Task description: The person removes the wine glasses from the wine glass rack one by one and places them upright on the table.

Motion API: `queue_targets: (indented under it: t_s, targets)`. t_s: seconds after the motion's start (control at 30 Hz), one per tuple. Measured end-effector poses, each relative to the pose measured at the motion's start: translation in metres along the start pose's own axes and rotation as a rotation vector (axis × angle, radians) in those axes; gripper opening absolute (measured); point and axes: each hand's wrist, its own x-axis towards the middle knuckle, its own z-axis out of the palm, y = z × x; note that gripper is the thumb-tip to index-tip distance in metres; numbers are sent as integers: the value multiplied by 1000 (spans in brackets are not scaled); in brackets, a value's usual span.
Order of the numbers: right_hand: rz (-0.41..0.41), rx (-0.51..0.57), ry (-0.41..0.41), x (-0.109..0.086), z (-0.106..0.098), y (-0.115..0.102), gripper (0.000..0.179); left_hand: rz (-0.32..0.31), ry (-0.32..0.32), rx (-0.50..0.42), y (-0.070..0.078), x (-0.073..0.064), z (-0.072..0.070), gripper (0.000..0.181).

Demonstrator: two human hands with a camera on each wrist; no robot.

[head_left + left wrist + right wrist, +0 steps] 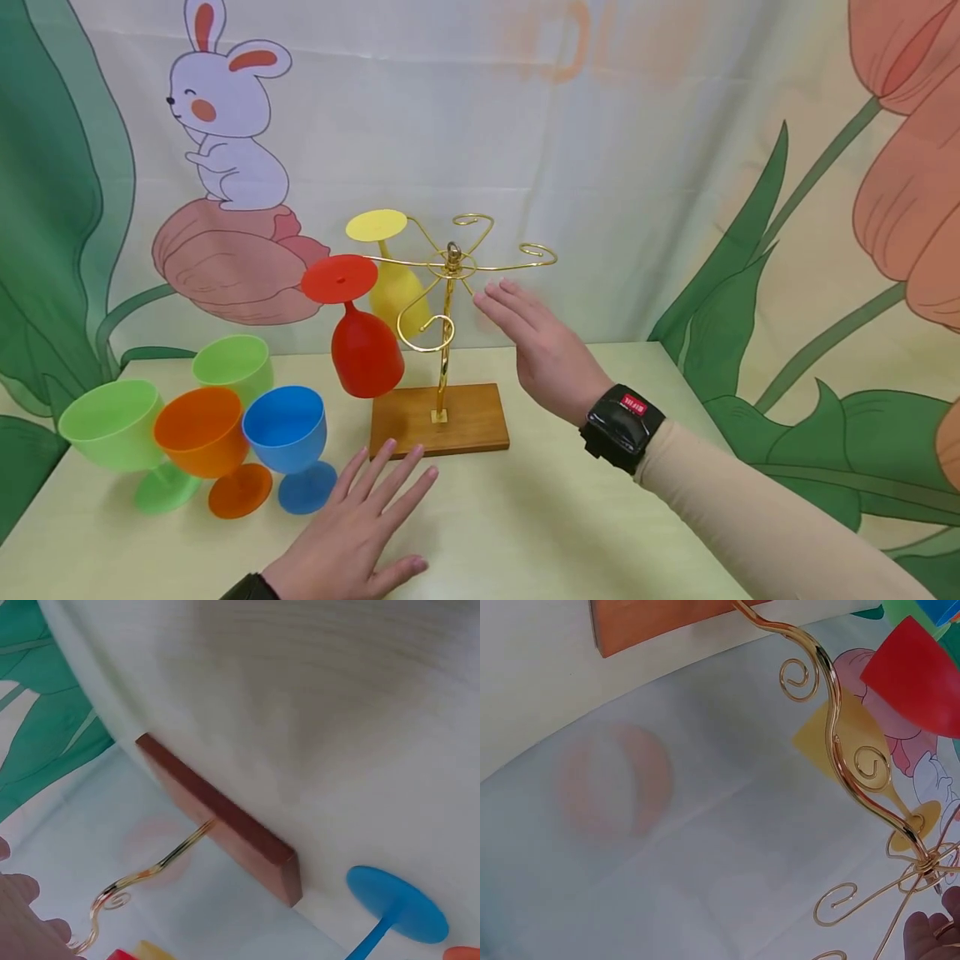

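Observation:
A gold goblet rack (pixel 445 358) with curled wire arms rises from a wooden base (pixel 480 421). Upside down on its left arms hang a red goblet (pixel 367 354) and, behind it, a yellow goblet (pixel 397 296). My right hand (pixel 551 354) is raised at the rack's right side, fingers extended, fingertips close under the arms near the hub; nothing is in it. In the right wrist view its fingers (pixel 930 934) show beside the hub. My left hand (pixel 363 521), fingers spread and palm down, is in front of the base, holding nothing.
Upright at the table's left stand two green goblets (pixel 112 425), an orange goblet (pixel 198 433) and a blue goblet (pixel 285 429). A printed curtain (pixel 615 167) with a rabbit and flowers hangs behind the pale table (pixel 585 517). Both wrists wear black bands (pixel 622 427).

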Motion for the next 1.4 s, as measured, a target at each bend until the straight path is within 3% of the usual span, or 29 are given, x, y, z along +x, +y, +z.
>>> queue_targets:
  t_s: [0.13,0.37,0.5,0.63,0.73,0.87,0.97,1.13,1.4]
  targets:
    - [19,4,1,-1,-1,0,69,-24,103,1,5,-4,-24,89]
    - [36,-2,-7,-2,-1,0,70,-31,432,29,-5,-2,-80,95]
    - [19,-9,-3,0,-1,2,68,-78,602,68,-25,13,-105,100]
    - [5,-10,14,1,0,3,68,-122,715,84,-45,32,-121,100]
    - [7,-7,17,2,2,3,68,-107,776,96,-57,46,-131,96]
    - [17,-11,18,3,3,3,70,-90,789,113,-69,60,-142,89]
    - [20,-9,18,4,4,2,70,-98,737,114,-72,65,-147,85]
    - [25,-9,18,3,4,2,70,-88,635,110,-72,69,-151,74]
    - [31,-39,17,0,4,2,70,-76,613,73,-68,69,-150,64]
